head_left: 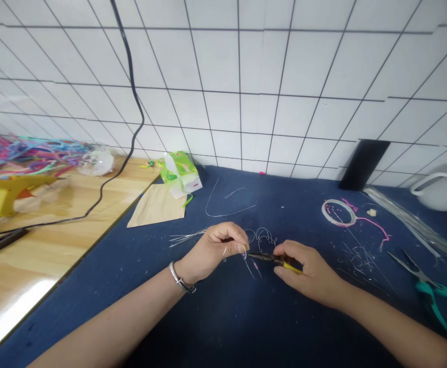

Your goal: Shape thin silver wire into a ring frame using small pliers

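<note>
My left hand is closed in a pinch on a thin silver wire, which has a small pink part and ends hanging below the fingertips. A silver bangle circles that wrist. My right hand grips pliers with yellow handles and dark jaws. The jaw tips point left and meet the wire right beside my left fingertips; I cannot tell whether they are clamped on it. Behind the hands lie curled wire and several straight wires on the dark blue mat.
To the right are a white ring with pink cord, wire clippings, teal-handled pliers and a white jug. On the left sit a green tissue pack, a yellow glue gun and its black cord.
</note>
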The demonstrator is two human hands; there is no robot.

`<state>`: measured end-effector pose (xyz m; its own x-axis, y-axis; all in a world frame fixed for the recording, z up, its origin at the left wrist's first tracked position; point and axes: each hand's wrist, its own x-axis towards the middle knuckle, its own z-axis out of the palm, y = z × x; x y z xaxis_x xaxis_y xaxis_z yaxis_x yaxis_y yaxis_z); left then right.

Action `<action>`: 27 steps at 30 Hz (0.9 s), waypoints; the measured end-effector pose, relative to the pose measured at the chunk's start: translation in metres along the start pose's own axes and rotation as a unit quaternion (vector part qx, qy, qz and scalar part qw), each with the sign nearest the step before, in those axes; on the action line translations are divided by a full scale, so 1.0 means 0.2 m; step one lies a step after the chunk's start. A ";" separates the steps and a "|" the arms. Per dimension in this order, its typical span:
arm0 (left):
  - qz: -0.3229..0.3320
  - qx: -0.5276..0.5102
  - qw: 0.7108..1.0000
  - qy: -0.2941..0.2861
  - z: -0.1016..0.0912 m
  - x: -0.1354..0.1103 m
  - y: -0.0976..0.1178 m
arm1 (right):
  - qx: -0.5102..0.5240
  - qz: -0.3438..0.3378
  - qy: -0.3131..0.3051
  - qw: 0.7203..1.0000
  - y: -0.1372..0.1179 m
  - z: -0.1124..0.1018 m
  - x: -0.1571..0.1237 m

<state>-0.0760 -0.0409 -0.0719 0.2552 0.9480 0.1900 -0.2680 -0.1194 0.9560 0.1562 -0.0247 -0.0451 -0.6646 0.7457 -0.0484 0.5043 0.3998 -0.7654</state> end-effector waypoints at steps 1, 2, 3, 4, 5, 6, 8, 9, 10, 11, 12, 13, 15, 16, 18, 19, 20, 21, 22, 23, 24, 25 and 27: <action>0.000 -0.004 1.000 -0.001 0.00 0.00 0.00 | -0.001 -0.005 0.000 1.000 0.00 0.00 0.00; 0.000 -0.009 1.000 -0.001 0.00 0.00 0.00 | -0.001 -0.012 0.000 1.000 0.01 0.01 0.00; -0.002 -0.017 1.000 -0.001 0.01 0.00 -0.01 | -0.001 -0.022 0.001 1.000 0.01 0.01 0.00; -0.004 -0.029 1.000 -0.002 0.01 -0.01 -0.01 | 0.000 -0.034 0.004 0.999 0.01 0.02 0.00; -0.007 -0.043 0.999 -0.001 0.02 -0.01 -0.02 | 0.000 -0.047 0.007 0.999 0.01 0.02 0.00; -0.010 -0.062 0.998 -0.001 0.02 -0.01 -0.02 | 0.000 -0.062 0.010 0.998 0.01 0.02 0.00; -0.017 -0.104 0.994 -0.004 0.04 -0.02 -0.02 | -0.001 -0.093 0.018 0.995 0.01 0.03 -0.01; -0.021 -0.124 0.992 -0.006 0.05 -0.02 -0.02 | -0.002 -0.109 0.023 0.994 0.00 0.04 -0.01; -0.024 -0.143 0.989 -0.009 0.06 -0.03 -0.02 | -0.002 -0.124 0.029 0.992 0.00 0.04 -0.02; -0.026 -0.161 0.987 -0.010 0.07 -0.03 -0.02 | -0.002 -0.138 0.036 0.990 0.00 0.05 -0.02; -0.028 -0.178 0.984 -0.012 0.08 -0.03 -0.02 | -0.002 -0.150 0.043 0.988 -0.01 0.05 -0.02; -0.029 -0.194 0.981 -0.013 0.09 -0.03 -0.02 | -0.002 -0.161 0.049 0.986 -0.01 0.06 -0.02; -0.030 -0.219 0.975 -0.018 0.11 -0.03 -0.01 | -0.002 -0.179 0.061 0.982 -0.01 0.06 -0.02; -0.030 -0.229 0.973 -0.020 0.12 -0.03 -0.01 | -0.003 -0.186 0.066 0.980 -0.01 0.07 -0.02; -0.032 -0.241 0.970 -0.025 0.13 -0.03 -0.01 | -0.005 -0.197 0.077 0.977 -0.01 0.08 -0.02; -0.033 -0.247 0.968 -0.025 0.13 -0.03 -0.01 | -0.007 -0.202 0.082 0.976 -0.01 0.08 -0.02; -0.034 -0.252 0.967 -0.026 0.14 -0.03 -0.01 | -0.011 -0.206 0.085 0.975 -0.01 0.08 -0.02; -0.036 -0.257 0.966 -0.025 0.14 -0.03 0.00 | -0.017 -0.210 0.087 0.974 -0.01 0.08 -0.02; -0.039 -0.261 0.964 -0.025 0.14 -0.03 0.00 | -0.024 -0.213 0.089 0.973 0.00 0.09 -0.02; -0.040 -0.265 0.963 -0.023 0.15 -0.03 0.00 | -0.032 -0.215 0.091 0.972 0.00 0.09 -0.02; -0.043 -0.268 0.962 -0.022 0.15 -0.03 0.00 | -0.040 -0.216 0.092 0.971 0.01 0.09 -0.02; -0.044 -0.272 0.961 -0.021 0.15 -0.03 0.00 | -0.049 -0.217 0.093 0.970 0.01 0.09 -0.03; -0.045 -0.273 0.961 -0.019 0.15 -0.04 0.00 | -0.066 -0.218 0.095 0.969 0.02 0.10 -0.03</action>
<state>-0.0493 -0.0565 -0.0667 0.3311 0.9348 0.1288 -0.6882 0.1458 0.7107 0.1512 -0.0374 -0.0604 -0.7236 0.5695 0.3901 0.2720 0.7546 -0.5972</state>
